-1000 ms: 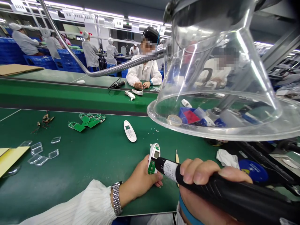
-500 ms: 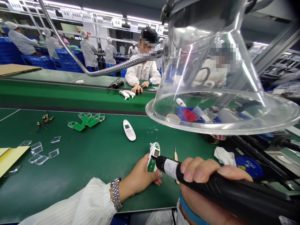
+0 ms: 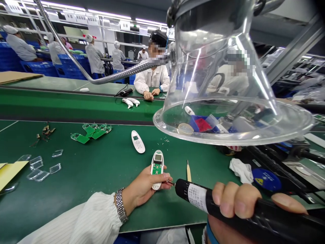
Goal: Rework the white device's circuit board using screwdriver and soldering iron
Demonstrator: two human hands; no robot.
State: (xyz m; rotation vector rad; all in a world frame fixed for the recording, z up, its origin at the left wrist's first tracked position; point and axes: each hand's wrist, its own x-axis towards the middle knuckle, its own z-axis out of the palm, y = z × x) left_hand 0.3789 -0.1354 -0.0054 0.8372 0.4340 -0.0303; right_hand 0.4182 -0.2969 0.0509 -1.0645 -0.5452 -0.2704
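Note:
My left hand point(image 3: 144, 184) is closed around a white handheld device housing point(image 3: 157, 169), which lies face up with its green circuit board and small grey screen showing. My right hand point(image 3: 236, 200) grips a black electric screwdriver point(image 3: 195, 195); its thin bit points left, close to my left fingertips beside the housing. Whether the bit touches anything is hard to tell. Beyond my left hand, a white front cover point(image 3: 138, 141) with a window and button marks lies on the green table point(image 3: 101, 162). Small pale screws point(image 3: 165, 139) are scattered to its right.
Green circuit boards point(image 3: 92, 132), a wire cluster point(image 3: 46, 132) and clear plastic windows point(image 3: 38, 169) lie on the left. A wooden-handled tool point(image 3: 188, 172) rests near the screwdriver. A clear extraction hood point(image 3: 223, 135) hangs over the right side. Opposite sits a co-worker point(image 3: 152, 81) behind the conveyor.
The screwdriver has drawn back to the right and down from the board, baring its bit. My left hand has moved slightly left and turned the housing more face up.

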